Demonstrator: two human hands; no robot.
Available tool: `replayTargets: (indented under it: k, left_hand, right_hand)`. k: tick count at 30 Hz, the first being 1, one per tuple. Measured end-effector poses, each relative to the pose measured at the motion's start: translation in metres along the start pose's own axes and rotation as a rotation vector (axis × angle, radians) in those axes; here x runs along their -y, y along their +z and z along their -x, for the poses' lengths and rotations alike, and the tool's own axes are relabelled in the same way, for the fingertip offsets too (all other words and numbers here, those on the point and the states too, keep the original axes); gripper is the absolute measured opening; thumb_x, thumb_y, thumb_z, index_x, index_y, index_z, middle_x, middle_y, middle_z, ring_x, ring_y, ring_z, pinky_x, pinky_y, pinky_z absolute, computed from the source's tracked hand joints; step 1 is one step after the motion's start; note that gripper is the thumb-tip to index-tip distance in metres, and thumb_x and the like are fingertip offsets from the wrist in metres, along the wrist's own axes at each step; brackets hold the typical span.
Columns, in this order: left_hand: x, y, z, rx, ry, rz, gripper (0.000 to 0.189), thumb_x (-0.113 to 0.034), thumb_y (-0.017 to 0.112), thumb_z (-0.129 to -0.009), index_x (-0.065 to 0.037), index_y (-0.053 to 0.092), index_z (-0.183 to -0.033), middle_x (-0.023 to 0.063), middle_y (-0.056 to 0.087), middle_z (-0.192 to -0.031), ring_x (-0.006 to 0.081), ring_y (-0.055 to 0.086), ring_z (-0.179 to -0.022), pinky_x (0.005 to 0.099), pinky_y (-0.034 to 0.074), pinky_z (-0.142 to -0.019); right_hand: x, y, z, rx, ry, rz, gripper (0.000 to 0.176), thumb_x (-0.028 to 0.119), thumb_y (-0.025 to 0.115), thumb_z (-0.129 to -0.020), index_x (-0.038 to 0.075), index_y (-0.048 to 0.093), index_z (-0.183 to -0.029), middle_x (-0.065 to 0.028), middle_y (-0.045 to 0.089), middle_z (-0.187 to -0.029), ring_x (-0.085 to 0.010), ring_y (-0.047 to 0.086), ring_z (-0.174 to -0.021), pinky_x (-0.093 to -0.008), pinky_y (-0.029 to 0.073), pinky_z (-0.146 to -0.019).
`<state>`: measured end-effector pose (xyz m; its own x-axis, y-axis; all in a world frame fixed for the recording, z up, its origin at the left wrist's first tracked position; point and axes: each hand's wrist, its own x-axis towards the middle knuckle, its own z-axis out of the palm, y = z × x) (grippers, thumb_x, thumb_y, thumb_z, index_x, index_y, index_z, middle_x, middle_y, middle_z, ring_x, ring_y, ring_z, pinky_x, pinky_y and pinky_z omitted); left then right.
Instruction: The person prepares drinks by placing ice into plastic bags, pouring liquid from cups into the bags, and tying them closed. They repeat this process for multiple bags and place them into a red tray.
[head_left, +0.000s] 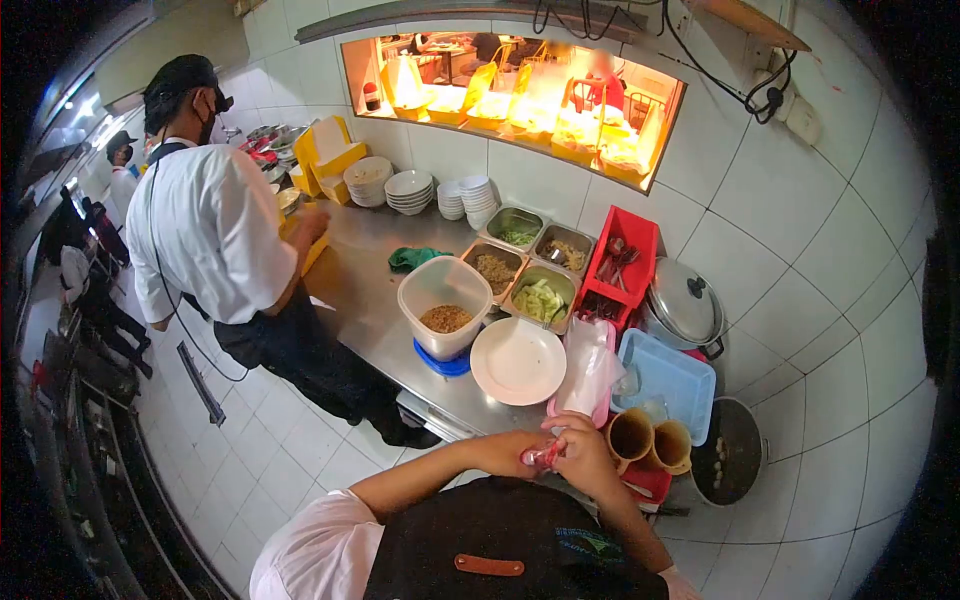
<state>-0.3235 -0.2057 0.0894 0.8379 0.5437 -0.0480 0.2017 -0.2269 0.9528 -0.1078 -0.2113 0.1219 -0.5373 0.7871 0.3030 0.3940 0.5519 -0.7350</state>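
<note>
Close in front of my apron, my left hand (pixel 508 453) and my right hand (pixel 584 455) meet with bent fingers around a small clear and red plastic packet (pixel 541 456). Its contents are too small to make out. Just beyond them lies a white plastic bag (pixel 589 362) on a pink tray. An empty white plate (pixel 518 361) rests on the steel counter (pixel 362 290), touching or very near a clear tub (pixel 444 306) of brown crumbly food. The tub stands over a blue lid (pixel 441 360).
Steel trays (pixel 541 298) of food, a red cutlery box (pixel 625 256) and white bowls (pixel 409 190) line the wall. Right of my hands are brown cups (pixel 630 437), a blue basket (pixel 668 380) and a pot (pixel 728 452). A co-worker (pixel 215 220) stands at the left.
</note>
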Motion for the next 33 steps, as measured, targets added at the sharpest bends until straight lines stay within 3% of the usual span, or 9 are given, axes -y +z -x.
replayTargets:
  k: [4, 9, 12, 18, 21, 25, 27, 29, 33]
  left_hand:
    - [0.005, 0.01, -0.013, -0.034, -0.012, 0.13, 0.033, -0.021, 0.066, -0.093, -0.003, 0.06, -0.12, 0.0107, 0.065, -0.112, 0.0179, 0.061, -0.102, 0.0342, 0.048, -0.095]
    - [0.042, 0.023, -0.023, 0.004, 0.073, 0.444, 0.038, -0.034, 0.057, -0.101, -0.002, 0.06, -0.121, 0.0083, 0.065, -0.115, 0.0164, 0.062, -0.099, 0.0324, 0.051, -0.092]
    - [0.022, 0.015, -0.028, -0.019, -0.061, 0.553, 0.045, -0.035, 0.057, -0.1, -0.002, 0.057, -0.129, 0.0105, 0.064, -0.117, 0.0199, 0.063, -0.108, 0.0356, 0.051, -0.094]
    - [0.0, -0.001, -0.073, -0.305, -0.048, -0.345, 0.045, -0.017, 0.065, -0.088, -0.002, 0.056, -0.129, 0.0216, 0.063, -0.118, 0.0348, 0.063, -0.111, 0.0418, 0.05, -0.095]
    - [0.002, -0.002, -0.121, -0.449, -0.104, -0.646, 0.046, -0.016, 0.068, -0.082, -0.003, 0.058, -0.126, 0.0223, 0.062, -0.116, 0.0389, 0.061, -0.108, 0.0435, 0.05, -0.094]
    - [0.044, 0.004, -0.173, -0.563, -0.042, -1.251, 0.054, -0.024, 0.073, -0.078, -0.006, 0.058, -0.127, 0.0211, 0.056, -0.126, 0.0402, 0.051, -0.12, 0.0496, 0.041, -0.104]
    - [0.008, 0.0, -0.16, -0.601, -0.062, -0.661, 0.057, -0.044, 0.071, -0.083, -0.01, 0.063, -0.127, 0.0185, 0.058, -0.12, 0.0382, 0.052, -0.119, 0.0482, 0.035, -0.109]
    - [-0.009, -0.003, -0.14, -0.355, -0.239, 0.424, 0.041, -0.038, 0.063, -0.098, -0.008, 0.063, -0.127, 0.0082, 0.069, -0.101, 0.0178, 0.065, -0.089, 0.0313, 0.052, -0.083]
    - [-0.027, 0.016, -0.091, -0.13, -0.078, 0.492, 0.037, -0.034, 0.065, -0.098, -0.004, 0.065, -0.12, 0.0038, 0.07, -0.096, 0.0097, 0.064, -0.083, 0.0248, 0.052, -0.071]
  right_hand:
    - [0.006, -0.031, 0.004, 0.116, 0.104, -0.173, 0.018, 0.006, 0.08, -0.073, 0.002, 0.063, -0.071, -0.0126, 0.068, -0.117, -0.0271, 0.063, -0.107, -0.0363, 0.048, -0.095]
    - [0.0, -0.071, 0.017, 0.144, 0.233, -0.348, 0.012, 0.009, 0.069, -0.089, 0.0, 0.069, -0.081, -0.0111, 0.068, -0.104, -0.018, 0.063, -0.095, -0.0318, 0.048, -0.085]
    - [-0.022, -0.069, 0.031, -0.332, 0.542, -0.718, 0.015, 0.015, 0.062, -0.095, 0.002, 0.066, -0.089, -0.0093, 0.066, -0.101, -0.0189, 0.063, -0.092, -0.0331, 0.049, -0.085]
    - [-0.014, -0.105, 0.038, -1.253, 0.171, -1.078, 0.021, 0.023, 0.06, -0.1, 0.006, 0.056, -0.111, -0.0044, 0.062, -0.09, -0.0175, 0.06, -0.08, -0.0317, 0.048, -0.08]
    - [-0.026, -0.145, 0.059, -1.183, 0.009, -0.993, 0.018, 0.023, 0.059, -0.1, 0.007, 0.057, -0.108, -0.0008, 0.057, -0.086, -0.0142, 0.054, -0.072, -0.0283, 0.044, -0.069]
    - [-0.009, -0.138, 0.06, -0.901, 0.389, -0.957, 0.017, 0.02, 0.059, -0.1, 0.006, 0.061, -0.108, 0.0032, 0.055, -0.078, -0.0078, 0.049, -0.064, -0.0252, 0.039, -0.055]
    - [-0.024, -0.127, 0.062, -0.5, 0.605, -0.24, 0.013, 0.013, 0.061, -0.097, 0.003, 0.064, -0.105, 0.0018, 0.06, -0.079, -0.0047, 0.053, -0.069, -0.0227, 0.041, -0.057]
    - [-0.022, -0.107, 0.053, -0.254, 0.417, -0.114, 0.01, 0.006, 0.064, -0.094, 0.001, 0.065, -0.101, -0.0017, 0.065, -0.082, -0.0037, 0.057, -0.07, -0.0211, 0.042, -0.057]
    - [-0.01, -0.074, 0.035, -0.162, 0.538, -0.344, 0.014, 0.001, 0.067, -0.09, 0.001, 0.062, -0.103, -0.0018, 0.064, -0.074, -0.0054, 0.056, -0.062, -0.0217, 0.042, -0.055]
